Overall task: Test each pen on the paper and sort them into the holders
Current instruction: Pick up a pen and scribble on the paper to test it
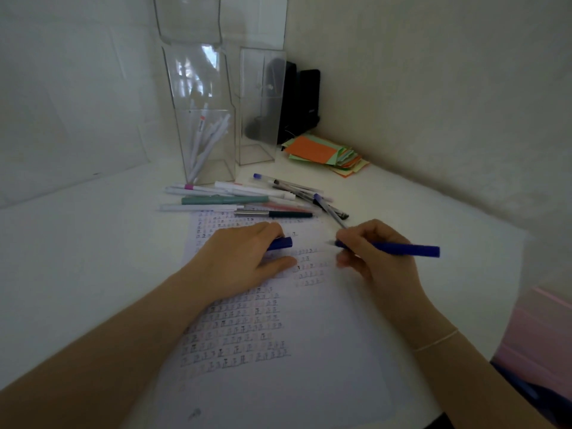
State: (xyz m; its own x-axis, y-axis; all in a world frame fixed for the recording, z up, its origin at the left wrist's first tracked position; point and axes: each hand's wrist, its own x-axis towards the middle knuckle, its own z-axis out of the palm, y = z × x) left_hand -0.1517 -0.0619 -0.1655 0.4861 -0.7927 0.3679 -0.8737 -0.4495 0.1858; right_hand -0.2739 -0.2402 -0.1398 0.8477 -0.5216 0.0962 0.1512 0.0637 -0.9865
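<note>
The likeliest slip from here is a smeared or torn test mark: the paper [309, 351] lies loose on the white desk [77, 258], and if the left hand [241, 261] lifts while the nib drags, the sheet could shift under the stroke. A second risk is the blue cap [280, 243], which pokes out from that hand's curled fingers near the centre of the frame; a loosened hold could send it rolling into the untested pens [247, 199] heaped just above the sheet, where it would be easily mislaid. The left hand rests palm down on the paper, fingers curled round the cap. The right hand [371, 258], right of centre, pinches the blue pen [399, 248] near its tip, barrel pointing toward the right edge, nib just above or on the sheet; I cannot tell which. The clear holders [207, 144] stand upper centre, one already holding white pens.
</note>
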